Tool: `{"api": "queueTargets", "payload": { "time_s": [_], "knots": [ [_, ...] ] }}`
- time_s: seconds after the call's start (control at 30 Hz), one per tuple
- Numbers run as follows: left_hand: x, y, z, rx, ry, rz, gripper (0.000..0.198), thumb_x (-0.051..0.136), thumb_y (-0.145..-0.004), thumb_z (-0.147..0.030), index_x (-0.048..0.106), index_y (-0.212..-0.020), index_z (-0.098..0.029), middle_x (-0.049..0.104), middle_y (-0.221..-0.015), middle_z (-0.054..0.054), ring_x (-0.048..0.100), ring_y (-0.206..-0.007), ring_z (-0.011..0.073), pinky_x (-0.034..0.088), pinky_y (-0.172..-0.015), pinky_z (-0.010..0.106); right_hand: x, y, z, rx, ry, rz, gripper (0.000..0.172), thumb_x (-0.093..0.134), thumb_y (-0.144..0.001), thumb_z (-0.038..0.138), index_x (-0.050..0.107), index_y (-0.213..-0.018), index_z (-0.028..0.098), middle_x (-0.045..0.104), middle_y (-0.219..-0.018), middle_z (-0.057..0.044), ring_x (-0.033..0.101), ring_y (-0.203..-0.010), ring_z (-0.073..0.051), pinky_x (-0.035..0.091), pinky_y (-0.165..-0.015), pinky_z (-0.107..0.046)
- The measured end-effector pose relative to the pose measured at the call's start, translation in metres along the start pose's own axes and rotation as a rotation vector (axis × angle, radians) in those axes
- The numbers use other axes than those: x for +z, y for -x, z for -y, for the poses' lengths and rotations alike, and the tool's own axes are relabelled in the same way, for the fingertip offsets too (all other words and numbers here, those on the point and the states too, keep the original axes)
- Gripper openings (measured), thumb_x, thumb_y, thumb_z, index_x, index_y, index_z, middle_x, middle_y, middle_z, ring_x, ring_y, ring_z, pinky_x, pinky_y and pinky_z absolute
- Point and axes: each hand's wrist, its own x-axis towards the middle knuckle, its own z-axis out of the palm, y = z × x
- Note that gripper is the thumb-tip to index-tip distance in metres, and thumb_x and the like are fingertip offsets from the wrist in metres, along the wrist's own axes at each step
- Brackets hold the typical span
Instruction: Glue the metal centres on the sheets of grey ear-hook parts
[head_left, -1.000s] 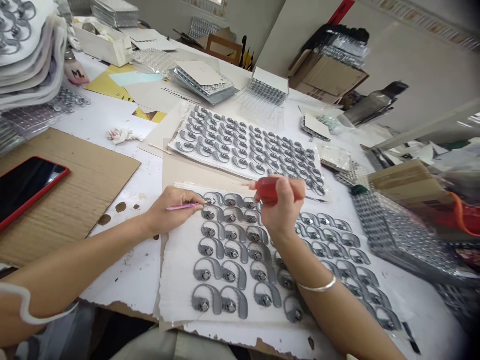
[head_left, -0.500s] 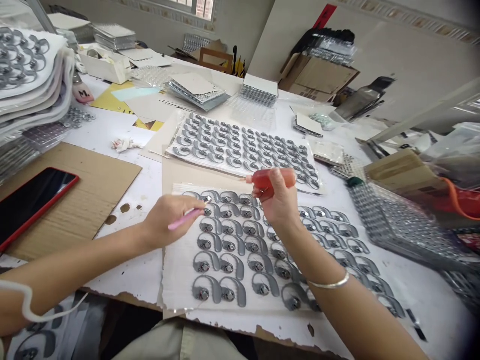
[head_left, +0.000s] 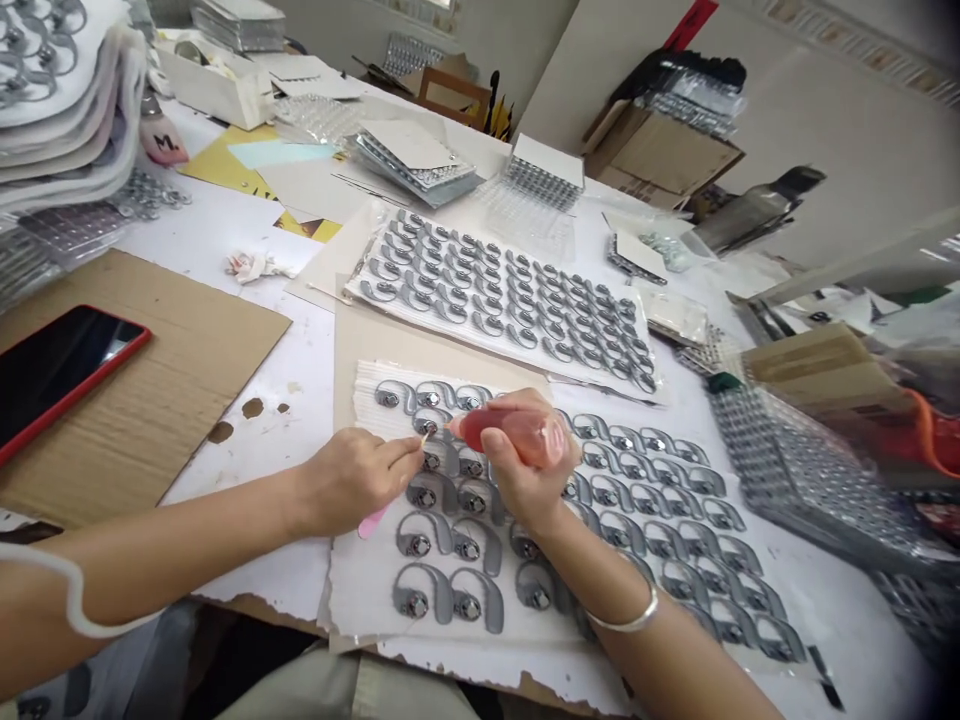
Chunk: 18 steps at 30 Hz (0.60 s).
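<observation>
The left hand is pinching a pink-handled stick, its tip touching a gray ear-hook piece just ahead. The right hand is grasping a red squeeze bottle, nozzle pointing toward that tip.

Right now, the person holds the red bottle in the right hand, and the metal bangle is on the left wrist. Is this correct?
Not quite. The head view shows the bangle on the right wrist, not the left. The rest is correct: the right hand holds the red bottle.
</observation>
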Motion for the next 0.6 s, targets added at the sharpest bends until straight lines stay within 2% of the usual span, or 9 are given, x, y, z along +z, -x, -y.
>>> {"api": "queueTargets", "payload": {
  "time_s": [0.23, 0.6],
  "knots": [
    [0.0038, -0.0013, -0.0089, 0.021, -0.170, -0.006, 0.022, 0.043, -0.086, -0.004, 0.063, -0.081, -0.009, 0.072, -0.093, 0.015, 0.064, -0.052, 0.0143, 0.051, -0.040, 0.024, 0.0036, 0.0039, -0.0030, -0.050, 0.074, 0.040, 0.018, 0.066, -0.076, 0.032, 0.061, -0.089, 0.020, 0.062, -0.074, -0.002, 0.058, -0.068, -0.016, 0.048, -0.062, -0.033],
    [0.0011, -0.0027, -0.0051, 0.014, -0.089, 0.006, 0.017, 0.047, -0.086, -0.004, 0.063, -0.084, -0.007, 0.072, -0.090, 0.013, 0.064, -0.050, 0.0158, 0.051, -0.037, 0.028, 0.0064, 0.0047, -0.0028, -0.121, 0.059, 0.103, 0.020, 0.068, -0.076, 0.025, 0.061, -0.093, 0.018, 0.061, -0.076, -0.003, 0.058, -0.064, -0.015, 0.048, -0.057, -0.031]
  ]
}}
